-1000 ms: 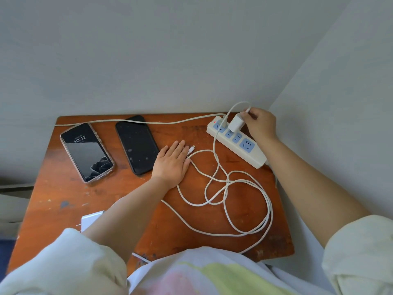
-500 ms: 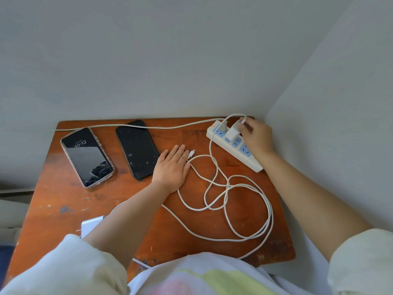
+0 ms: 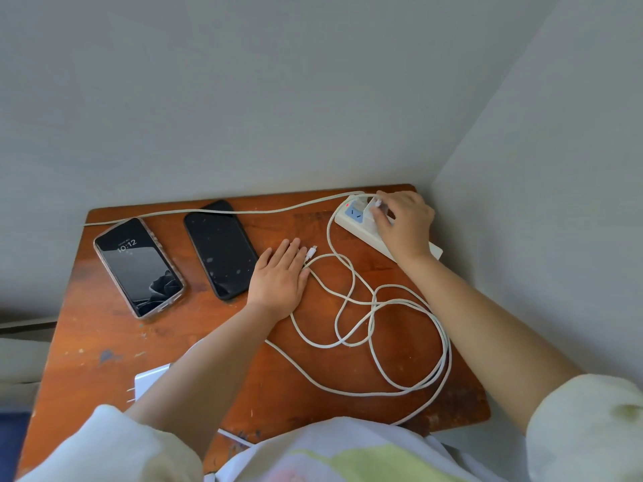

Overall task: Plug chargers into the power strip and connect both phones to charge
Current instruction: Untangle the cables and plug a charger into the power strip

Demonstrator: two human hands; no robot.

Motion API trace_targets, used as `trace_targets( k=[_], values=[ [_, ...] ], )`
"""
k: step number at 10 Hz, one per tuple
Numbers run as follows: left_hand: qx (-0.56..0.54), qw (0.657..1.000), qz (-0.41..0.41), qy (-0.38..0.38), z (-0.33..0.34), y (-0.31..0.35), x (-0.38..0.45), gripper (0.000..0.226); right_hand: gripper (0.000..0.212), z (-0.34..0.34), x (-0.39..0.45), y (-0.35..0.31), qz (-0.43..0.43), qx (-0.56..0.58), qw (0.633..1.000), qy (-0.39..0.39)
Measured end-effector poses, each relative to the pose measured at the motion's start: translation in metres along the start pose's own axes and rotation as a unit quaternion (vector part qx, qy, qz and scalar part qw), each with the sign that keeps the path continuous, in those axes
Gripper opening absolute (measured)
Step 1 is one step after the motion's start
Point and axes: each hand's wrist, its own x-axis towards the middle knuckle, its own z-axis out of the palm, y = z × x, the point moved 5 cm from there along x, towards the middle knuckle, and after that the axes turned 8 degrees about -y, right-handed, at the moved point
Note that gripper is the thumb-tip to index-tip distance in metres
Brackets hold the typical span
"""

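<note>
A white power strip point(image 3: 355, 224) with blue sockets lies at the table's back right corner. My right hand point(image 3: 405, 222) covers most of it and grips a small white charger point(image 3: 370, 208) seated on the strip. Its long white cable point(image 3: 374, 321) loops over the table, and the free plug end point(image 3: 310, 252) lies beside my left hand point(image 3: 280, 280), which rests flat, fingers together. Two phones lie at the left: a lit phone in a clear case point(image 3: 138, 266) and a dark phone point(image 3: 221, 248).
The wooden table point(image 3: 87, 342) stands in a corner with walls behind and to the right. A second white charger point(image 3: 148, 380) with prongs lies near the front left edge, partly under my left forearm. The strip's own cord point(image 3: 208, 212) runs along the back edge.
My right hand lowered the charger from above the strip down onto a socket and now presses over it. The left hand has stayed in place.
</note>
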Motion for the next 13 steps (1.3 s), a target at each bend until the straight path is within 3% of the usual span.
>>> trace_targets(
  k=[3,6,8,10,11,13],
  values=[
    [0.001,1.0,0.0,-0.001,0.0,0.0,0.002,0.05,0.023,-0.003,0.001,0.011,0.03,0.007,0.999,-0.007],
    [-0.003,1.0,-0.003,-0.008,-0.002,0.002,-0.001,0.05,0.024,0.001,-0.008,0.003,0.003,-0.021,1.0,0.019],
    [-0.003,1.0,0.0,-0.007,-0.002,0.002,-0.002,0.049,0.026,0.002,-0.006,0.005,0.005,-0.021,1.0,-0.005],
    [-0.007,1.0,-0.001,-0.002,-0.005,0.001,-0.001,0.05,0.037,0.004,0.002,0.001,0.035,-0.002,0.999,-0.031],
    [-0.007,1.0,0.0,-0.011,-0.003,0.003,-0.003,0.05,0.032,0.002,0.0,0.003,0.058,0.03,0.998,-0.01],
    [-0.018,1.0,-0.008,-0.012,-0.005,0.001,-0.001,0.05,0.028,-0.002,0.009,0.001,0.031,-0.024,0.999,-0.017]
  ],
)
